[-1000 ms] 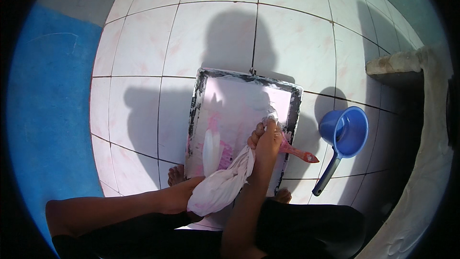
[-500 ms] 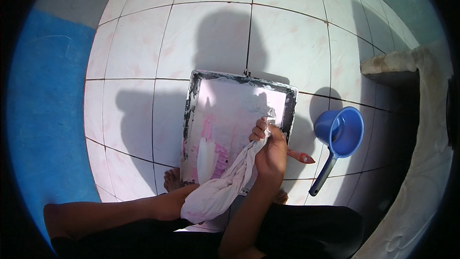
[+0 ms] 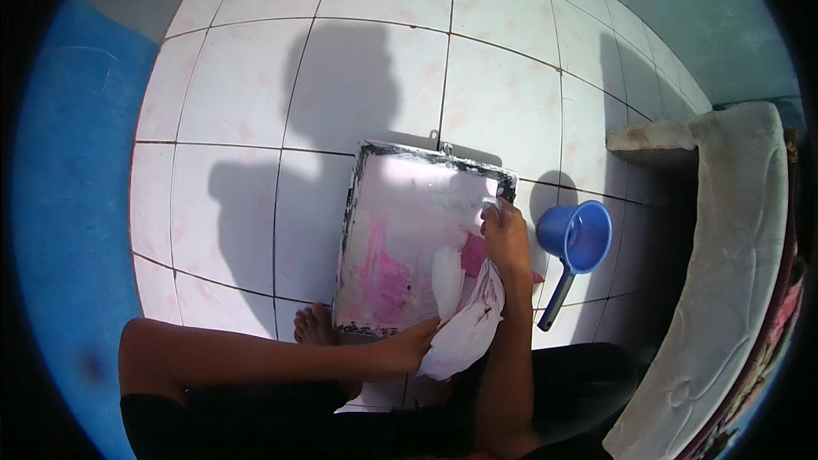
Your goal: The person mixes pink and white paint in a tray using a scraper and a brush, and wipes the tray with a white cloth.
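Observation:
A framed rectangular board (image 3: 417,238) lies on the floor before me, its dark frame flaking and its whitish surface smeared pink. My right hand (image 3: 507,243) is at the board's right side, fingers curled round one end of a white cloth (image 3: 464,336) and pressing near the upper right corner. Below it, the cloth hangs bunched and twisted, stained faintly pink. My left hand (image 3: 413,347) grips the lower part of the cloth at the board's near edge. Just right of the frame, the reddish handle tip of a brush (image 3: 537,278) shows; my right forearm hides most of it.
A blue plastic dipper (image 3: 588,238) with a dark handle stands on the tiled floor (image 3: 375,68) to the right. Beyond it is a pale ledge (image 3: 733,204) with a shaded hollow. A blue painted wall (image 3: 77,204) rises on the left. My bare foot (image 3: 313,324) is by the board's near left corner.
The view has shifted. My left hand has moved right with the cloth, closer to my right forearm. More pink shows on the board, and less of the brush handle is visible.

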A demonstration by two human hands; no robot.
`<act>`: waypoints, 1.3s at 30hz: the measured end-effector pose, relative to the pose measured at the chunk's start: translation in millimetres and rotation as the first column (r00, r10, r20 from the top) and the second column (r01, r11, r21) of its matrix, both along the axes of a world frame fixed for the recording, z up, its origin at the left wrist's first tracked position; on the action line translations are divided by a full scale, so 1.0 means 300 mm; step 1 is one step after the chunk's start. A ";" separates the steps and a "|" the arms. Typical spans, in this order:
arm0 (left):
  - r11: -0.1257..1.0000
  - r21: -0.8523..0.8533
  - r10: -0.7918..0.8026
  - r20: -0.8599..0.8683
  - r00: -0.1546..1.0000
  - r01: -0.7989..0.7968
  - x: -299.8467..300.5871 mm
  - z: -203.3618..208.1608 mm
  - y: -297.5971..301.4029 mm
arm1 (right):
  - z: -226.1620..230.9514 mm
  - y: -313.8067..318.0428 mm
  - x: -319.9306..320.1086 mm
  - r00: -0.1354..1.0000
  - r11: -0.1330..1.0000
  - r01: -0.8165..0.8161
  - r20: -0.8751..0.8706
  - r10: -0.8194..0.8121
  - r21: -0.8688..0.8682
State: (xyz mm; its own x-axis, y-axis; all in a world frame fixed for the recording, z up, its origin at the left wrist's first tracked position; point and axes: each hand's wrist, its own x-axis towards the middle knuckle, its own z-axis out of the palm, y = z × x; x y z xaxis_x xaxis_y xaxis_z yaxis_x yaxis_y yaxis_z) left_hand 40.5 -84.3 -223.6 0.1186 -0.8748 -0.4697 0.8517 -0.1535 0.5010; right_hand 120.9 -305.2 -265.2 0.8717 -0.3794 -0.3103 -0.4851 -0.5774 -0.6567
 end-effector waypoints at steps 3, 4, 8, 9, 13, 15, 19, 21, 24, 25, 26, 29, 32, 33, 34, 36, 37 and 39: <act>0.999 0.053 0.003 -0.113 0.994 0.003 0.047 0.092 -0.021 | -0.039 -0.002 0.020 0.981 0.979 -0.125 0.126 0.146 -0.161; 0.998 0.064 0.009 -0.131 0.991 -0.001 0.053 0.110 -0.030 | -0.034 -0.003 0.033 0.967 0.967 -0.158 0.167 0.192 -0.199; 0.989 0.025 0.148 -0.299 0.943 -0.148 -0.004 0.097 -0.090 | 0.005 -0.011 0.101 0.930 0.962 -0.229 -0.257 0.261 0.148; 0.985 0.053 0.175 -0.283 0.943 -0.167 -0.019 0.098 -0.102 | 0.054 0.009 0.119 0.885 0.937 -0.070 -0.412 0.217 0.341; 0.976 0.057 0.216 -0.282 0.935 -0.208 -0.027 0.106 -0.145 | 0.124 0.004 0.126 0.923 0.952 -0.009 -0.363 0.125 0.306; 0.974 0.008 0.223 -0.236 0.946 -0.227 -0.031 0.110 -0.155 | 0.114 -0.019 0.127 0.919 0.941 -0.049 -0.353 0.173 0.334; 0.979 -0.008 0.198 -0.167 0.966 -0.202 -0.014 0.142 -0.141 | 0.083 -0.034 0.122 0.925 0.935 -0.185 -0.269 0.269 0.302; 0.973 0.011 0.231 -0.145 0.962 -0.232 -0.025 0.134 -0.146 | 0.035 -0.061 0.105 0.919 0.925 -0.347 -0.142 0.368 0.152; 0.960 0.136 0.265 -0.187 0.946 -0.243 -0.022 0.130 -0.161 | -0.009 -0.062 0.098 0.870 0.869 -0.492 -0.063 0.489 -0.051; 0.952 0.194 0.276 -0.214 0.937 -0.236 -0.020 0.126 -0.166 | -0.013 -0.052 0.099 0.852 0.844 -0.524 -0.056 0.521 -0.112; 0.949 0.188 0.285 -0.181 0.941 -0.252 -0.022 0.118 -0.170 | -0.015 -0.045 0.100 0.853 0.845 -0.522 -0.070 0.518 -0.118; 0.950 0.150 0.296 -0.145 0.944 -0.274 -0.015 0.108 -0.169 | 0.003 -0.030 0.109 0.852 0.853 -0.518 -0.133 0.506 -0.070; 0.965 0.092 0.261 -0.216 0.941 -0.247 -0.014 0.097 -0.158 | 0.015 -0.046 0.112 0.818 0.846 -0.532 -0.240 0.522 0.026; 0.968 0.086 0.251 -0.223 0.942 -0.237 -0.020 0.084 -0.156 | 0.005 -0.065 0.109 0.795 0.827 -0.563 -0.272 0.542 0.003; 0.970 0.080 0.243 -0.230 0.942 -0.231 -0.026 0.075 -0.154 | 0.005 -0.078 0.109 0.769 0.803 -0.596 -0.303 0.563 -0.019; 0.968 0.042 0.252 -0.190 0.949 -0.248 -0.044 0.062 -0.151 | 0.013 -0.104 0.098 0.740 0.801 -0.596 -0.352 0.573 0.049; 0.967 0.019 0.252 -0.170 0.953 -0.253 -0.049 0.061 -0.151 | 0.024 -0.122 0.095 0.727 0.802 -0.592 -0.377 0.574 0.080; 0.968 0.037 0.253 -0.156 0.955 -0.250 -0.059 0.060 -0.150 | 0.056 -0.165 0.101 0.643 0.740 -0.667 -0.437 0.629 0.085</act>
